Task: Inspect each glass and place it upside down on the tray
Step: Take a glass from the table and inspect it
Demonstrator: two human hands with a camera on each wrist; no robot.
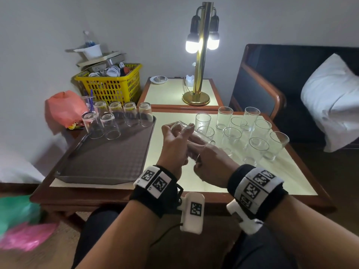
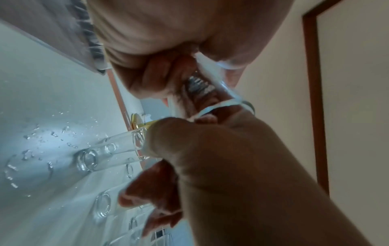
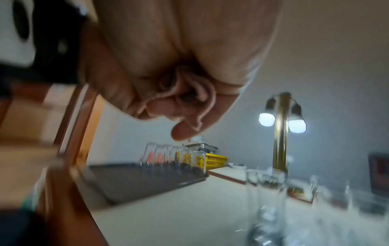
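Both my hands hold one clear glass (image 1: 181,125) tilted on its side above the middle of the table. My left hand (image 1: 177,138) wraps its fingers round the base end. My right hand (image 1: 204,159) grips the rim end nearer me. In the left wrist view the glass (image 2: 212,86) runs between the left fingers (image 2: 160,78) and the right hand (image 2: 231,166). The brown tray (image 1: 108,160) lies at the left with several upside-down glasses (image 1: 116,119) at its far end. Several upright glasses (image 1: 250,131) stand on the table's right part.
A brass lamp (image 1: 200,55) is lit on the side table behind. A yellow basket (image 1: 112,86) and a pink bag (image 1: 62,109) sit beyond the tray. A dark armchair with a white pillow (image 1: 330,101) is at the right. Water drops (image 2: 42,141) dot the tabletop.
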